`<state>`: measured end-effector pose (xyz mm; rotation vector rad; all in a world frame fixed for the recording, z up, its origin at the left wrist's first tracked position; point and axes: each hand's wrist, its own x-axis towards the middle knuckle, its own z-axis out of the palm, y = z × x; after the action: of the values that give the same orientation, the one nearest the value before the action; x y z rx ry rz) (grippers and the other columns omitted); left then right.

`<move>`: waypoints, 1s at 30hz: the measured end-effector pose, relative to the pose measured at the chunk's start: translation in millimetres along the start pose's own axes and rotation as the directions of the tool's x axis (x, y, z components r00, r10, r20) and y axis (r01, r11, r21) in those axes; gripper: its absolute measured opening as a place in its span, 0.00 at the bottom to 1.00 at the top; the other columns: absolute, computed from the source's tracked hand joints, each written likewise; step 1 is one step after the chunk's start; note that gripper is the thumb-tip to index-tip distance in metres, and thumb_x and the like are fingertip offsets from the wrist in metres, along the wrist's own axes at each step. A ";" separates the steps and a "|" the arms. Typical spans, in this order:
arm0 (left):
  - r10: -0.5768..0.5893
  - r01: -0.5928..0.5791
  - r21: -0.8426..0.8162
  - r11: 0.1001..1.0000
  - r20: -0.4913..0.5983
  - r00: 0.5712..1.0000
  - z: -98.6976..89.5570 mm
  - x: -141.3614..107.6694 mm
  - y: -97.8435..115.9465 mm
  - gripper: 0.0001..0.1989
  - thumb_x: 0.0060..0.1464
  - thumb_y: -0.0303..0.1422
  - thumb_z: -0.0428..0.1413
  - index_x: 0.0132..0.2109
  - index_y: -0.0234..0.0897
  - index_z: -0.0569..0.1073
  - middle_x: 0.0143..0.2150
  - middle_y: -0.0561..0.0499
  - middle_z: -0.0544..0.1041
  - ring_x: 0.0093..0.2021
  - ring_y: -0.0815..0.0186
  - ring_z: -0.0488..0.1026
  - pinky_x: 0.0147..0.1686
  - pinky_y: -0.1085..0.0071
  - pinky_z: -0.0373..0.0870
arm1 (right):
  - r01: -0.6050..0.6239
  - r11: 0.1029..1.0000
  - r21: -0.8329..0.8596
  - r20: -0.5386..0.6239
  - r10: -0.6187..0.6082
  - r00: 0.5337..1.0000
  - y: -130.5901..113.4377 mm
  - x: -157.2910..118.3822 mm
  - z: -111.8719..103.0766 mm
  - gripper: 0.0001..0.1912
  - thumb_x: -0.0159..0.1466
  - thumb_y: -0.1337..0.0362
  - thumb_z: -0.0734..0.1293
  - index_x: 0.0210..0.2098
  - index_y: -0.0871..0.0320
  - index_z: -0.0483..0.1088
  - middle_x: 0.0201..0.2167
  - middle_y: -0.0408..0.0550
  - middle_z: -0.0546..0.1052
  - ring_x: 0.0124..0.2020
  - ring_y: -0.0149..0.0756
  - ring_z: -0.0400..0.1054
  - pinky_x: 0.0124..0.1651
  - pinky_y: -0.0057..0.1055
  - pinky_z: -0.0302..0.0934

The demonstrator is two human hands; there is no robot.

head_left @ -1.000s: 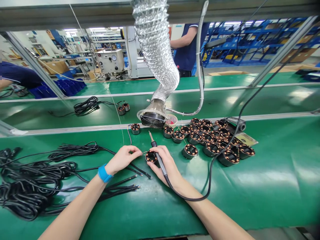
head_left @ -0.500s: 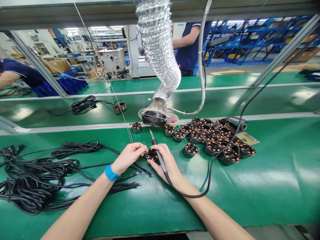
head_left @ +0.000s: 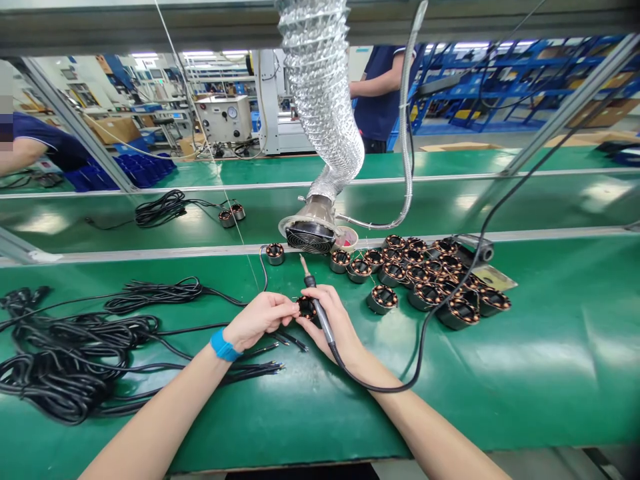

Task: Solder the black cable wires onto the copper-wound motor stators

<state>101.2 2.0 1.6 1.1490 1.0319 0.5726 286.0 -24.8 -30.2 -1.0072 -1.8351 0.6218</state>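
Observation:
Between my two hands sits a motor stator, a dark ring with copper windings. My right hand grips it from the right and also holds a soldering iron, whose tip points away from me over the bench. My left hand, with a blue wristband, is closed in a pinch at the stator's left edge. A thin wire shows by those fingertips, though the fingers hide most of it. Black power cords lie to the left, their stripped ends just below my left hand.
Several stators crowd the right, near a metal block. One wired stator stands beyond my hands. A fume extractor hood hangs ahead, beside a small tub. The iron's cable loops right. Two people work behind.
The stator is turned or tilted slightly, and my left fingertips have come closer against its edge. My right hand keeps the same hold on the iron. The view has shifted a little.

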 end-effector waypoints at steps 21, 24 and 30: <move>0.133 -0.128 0.065 0.990 -0.076 0.988 -14.9 -9.8 11.3 0.17 0.58 0.43 0.56 0.36 0.31 0.74 0.23 0.57 0.61 0.20 0.76 0.52 0.20 0.77 0.47 | -0.022 0.999 0.041 -0.015 0.023 1.000 0.8 5.3 -7.0 0.28 0.56 0.74 0.71 0.53 0.50 0.63 0.48 0.48 0.66 0.48 0.38 0.67 0.54 0.38 0.64; 0.202 -0.200 0.151 0.968 0.004 0.979 -22.9 -21.3 24.2 0.19 0.61 0.44 0.52 0.34 0.31 0.75 0.28 0.50 0.71 0.26 0.72 0.65 0.28 0.76 0.61 | -0.014 0.999 0.049 -0.018 0.015 1.000 2.2 5.1 -6.6 0.28 0.56 0.74 0.71 0.53 0.50 0.63 0.48 0.48 0.66 0.48 0.38 0.67 0.53 0.38 0.64; 0.094 -0.231 0.588 0.775 0.254 0.963 -11.9 -39.3 34.2 0.23 0.65 0.45 0.46 0.38 0.34 0.79 0.17 0.55 0.68 0.20 0.71 0.64 0.25 0.75 0.59 | 0.004 0.999 0.032 -0.027 -0.003 1.000 2.0 4.6 -6.6 0.27 0.57 0.73 0.71 0.53 0.50 0.63 0.46 0.47 0.67 0.46 0.38 0.67 0.51 0.37 0.65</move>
<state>77.3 -12.7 47.0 1.8550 0.9608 0.2297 291.5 -19.8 -26.6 -0.9857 -1.7979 0.6312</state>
